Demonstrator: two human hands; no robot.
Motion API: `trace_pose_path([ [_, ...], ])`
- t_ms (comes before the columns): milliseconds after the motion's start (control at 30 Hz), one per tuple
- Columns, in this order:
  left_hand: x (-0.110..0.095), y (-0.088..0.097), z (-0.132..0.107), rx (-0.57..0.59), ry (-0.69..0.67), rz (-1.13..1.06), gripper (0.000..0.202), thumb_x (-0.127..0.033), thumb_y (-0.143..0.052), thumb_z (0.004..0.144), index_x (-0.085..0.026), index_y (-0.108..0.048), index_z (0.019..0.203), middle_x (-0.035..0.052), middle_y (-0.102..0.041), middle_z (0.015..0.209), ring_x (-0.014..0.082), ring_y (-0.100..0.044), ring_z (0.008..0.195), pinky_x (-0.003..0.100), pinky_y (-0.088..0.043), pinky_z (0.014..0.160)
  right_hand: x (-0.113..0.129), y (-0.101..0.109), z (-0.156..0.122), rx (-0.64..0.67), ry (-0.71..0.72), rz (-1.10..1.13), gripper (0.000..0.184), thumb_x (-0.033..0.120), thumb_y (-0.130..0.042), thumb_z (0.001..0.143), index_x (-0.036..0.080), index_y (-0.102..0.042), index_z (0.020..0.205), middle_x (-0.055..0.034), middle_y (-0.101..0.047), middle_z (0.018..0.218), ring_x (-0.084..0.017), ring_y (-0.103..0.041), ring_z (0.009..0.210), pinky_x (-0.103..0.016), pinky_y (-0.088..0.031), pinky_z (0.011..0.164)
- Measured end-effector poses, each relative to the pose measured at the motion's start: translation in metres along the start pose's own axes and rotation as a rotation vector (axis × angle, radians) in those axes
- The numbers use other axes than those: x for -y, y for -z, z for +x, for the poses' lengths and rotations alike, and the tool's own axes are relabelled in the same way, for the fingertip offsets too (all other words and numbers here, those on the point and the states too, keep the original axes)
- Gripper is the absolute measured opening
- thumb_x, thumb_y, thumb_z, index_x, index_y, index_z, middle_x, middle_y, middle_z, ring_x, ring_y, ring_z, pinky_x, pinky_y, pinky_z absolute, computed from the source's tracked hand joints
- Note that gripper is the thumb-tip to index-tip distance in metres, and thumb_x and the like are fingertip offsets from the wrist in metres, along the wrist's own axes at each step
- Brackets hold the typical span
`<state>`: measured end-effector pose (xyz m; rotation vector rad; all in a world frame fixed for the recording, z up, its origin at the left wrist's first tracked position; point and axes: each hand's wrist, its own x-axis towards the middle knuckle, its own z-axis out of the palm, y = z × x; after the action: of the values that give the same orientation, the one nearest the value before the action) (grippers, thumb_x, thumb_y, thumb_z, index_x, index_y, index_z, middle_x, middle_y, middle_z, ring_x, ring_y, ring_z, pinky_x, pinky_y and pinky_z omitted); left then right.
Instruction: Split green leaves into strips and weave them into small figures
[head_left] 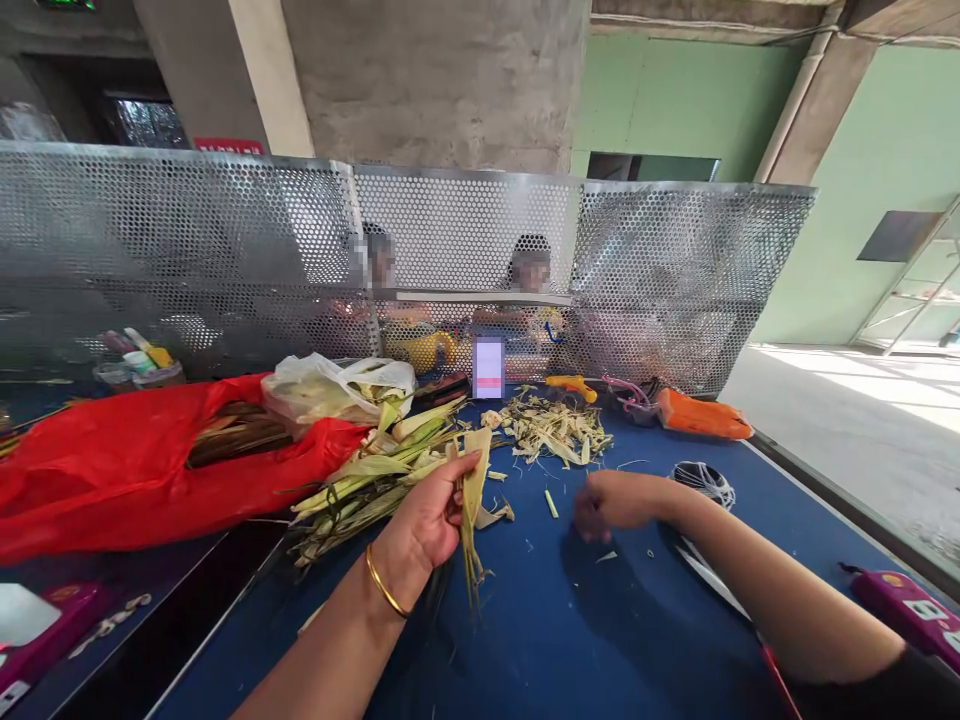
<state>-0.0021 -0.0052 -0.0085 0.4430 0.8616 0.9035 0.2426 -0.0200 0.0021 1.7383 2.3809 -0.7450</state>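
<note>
My left hand [427, 520], with a gold bangle at the wrist, is closed on a pale yellow-green leaf strip [474, 500] that hangs down over the blue table [570, 620]. Just left of it lies a heap of long green leaves [375, 475]. My right hand [611, 503] hovers low over the table to the right, fingers curled downward and inward; whether it holds anything is hidden. A small leaf piece [551, 503] lies between the hands.
A red plastic bag [112, 470] and a clear bag [337, 388] lie at the left. Leaf scraps [555, 428] are piled behind. A string coil [703, 482], orange tool [701, 415], phone [488, 368] and pink items [911, 610] sit around. Behind a perforated metal screen [660, 280], two people are seated.
</note>
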Motion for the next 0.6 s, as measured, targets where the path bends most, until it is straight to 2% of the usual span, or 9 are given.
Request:
trace_pose_path([
  [67,0.001,-0.005,-0.003,-0.041,-0.001,-0.017,0.022,-0.015,-0.065,0.078,-0.016,-0.048,0.064,-0.0077,-0.041,0.044,0.0017,-0.031,0.030,0.012,-0.018,0.028,0.001,-0.001,0.001,0.060,0.031,0.050,0.011,0.019,-0.067,0.065,0.020,-0.074,0.073,0.0014,-0.071,0.068,-0.018,-0.067,0.067,-0.025,-0.050,0.065],
  [133,0.003,-0.009,-0.005,-0.060,-0.003,-0.023,0.023,-0.014,-0.062,0.079,-0.015,-0.047,0.062,-0.0077,-0.040,0.043,0.0014,-0.030,0.030,0.012,-0.017,0.028,0.003,0.001,0.007,-0.026,0.023,0.083,0.027,0.025,-0.066,0.071,0.020,-0.073,0.096,-0.0033,-0.074,0.090,-0.021,-0.067,0.086,-0.029,-0.050,0.078],
  [200,0.005,-0.010,-0.005,-0.066,0.007,-0.022,0.027,-0.014,-0.061,0.081,-0.016,-0.045,0.059,-0.0083,-0.037,0.040,0.0013,-0.028,0.029,0.012,-0.016,0.029,0.005,0.007,0.011,-0.151,-0.007,0.101,0.041,0.025,-0.054,0.082,0.017,-0.062,0.121,-0.0105,-0.066,0.118,-0.024,-0.059,0.109,-0.036,-0.043,0.093],
  [233,0.006,-0.010,-0.005,-0.062,0.018,-0.021,0.028,-0.015,-0.060,0.082,-0.016,-0.045,0.058,-0.0084,-0.036,0.040,0.0011,-0.026,0.029,0.012,-0.016,0.029,0.006,0.010,0.010,-0.183,-0.023,0.106,0.043,0.022,-0.048,0.085,0.015,-0.058,0.126,-0.0128,-0.063,0.124,-0.025,-0.056,0.114,-0.038,-0.040,0.096],
  [300,0.007,-0.010,-0.003,-0.064,0.032,-0.021,0.029,-0.015,-0.058,0.083,-0.016,-0.045,0.057,-0.0086,-0.035,0.039,0.0009,-0.025,0.028,0.012,-0.015,0.029,0.007,0.014,0.000,-0.116,-0.036,0.124,0.037,0.018,-0.046,0.083,0.013,-0.065,0.115,-0.0132,-0.068,0.114,-0.025,-0.061,0.107,-0.038,-0.044,0.091],
  [400,0.007,-0.011,-0.003,-0.091,0.032,-0.024,0.029,-0.015,-0.058,0.083,-0.016,-0.044,0.057,-0.0088,-0.035,0.039,0.0007,-0.023,0.029,0.012,-0.015,0.030,0.007,0.006,-0.023,0.235,-0.022,0.192,0.018,0.021,-0.058,0.073,0.014,-0.074,0.071,-0.0049,-0.073,0.068,-0.021,-0.070,0.068,-0.028,-0.052,0.063],
  [467,0.009,-0.012,-0.003,-0.094,0.022,0.002,0.029,-0.016,-0.059,0.081,-0.016,-0.045,0.057,-0.0093,-0.034,0.039,0.0007,-0.022,0.030,0.013,-0.015,0.030,0.004,-0.004,-0.033,0.395,-0.021,0.248,0.015,0.023,-0.064,0.067,0.015,-0.071,0.057,-0.0032,-0.070,0.055,-0.020,-0.068,0.054,-0.026,-0.050,0.051],
  [533,0.011,-0.012,-0.004,-0.086,0.016,0.039,0.026,-0.017,-0.063,0.078,-0.016,-0.047,0.058,-0.0096,-0.035,0.041,0.0008,-0.024,0.031,0.013,-0.017,0.032,-0.001,-0.010,-0.031,0.343,-0.022,0.298,0.013,0.024,-0.067,0.064,0.015,-0.071,0.056,-0.0037,-0.069,0.055,-0.021,-0.067,0.052,-0.027,-0.050,0.050],
  [600,0.016,-0.013,-0.005,-0.052,-0.025,0.085,0.026,-0.020,-0.068,0.074,-0.016,-0.048,0.058,-0.0094,-0.036,0.042,0.0015,-0.026,0.032,0.014,-0.018,0.033,-0.007,-0.011,-0.020,0.093,-0.013,0.344,0.014,0.026,-0.067,0.066,0.017,-0.075,0.074,-0.0046,-0.073,0.069,-0.023,-0.069,0.067,-0.031,-0.052,0.062],
])
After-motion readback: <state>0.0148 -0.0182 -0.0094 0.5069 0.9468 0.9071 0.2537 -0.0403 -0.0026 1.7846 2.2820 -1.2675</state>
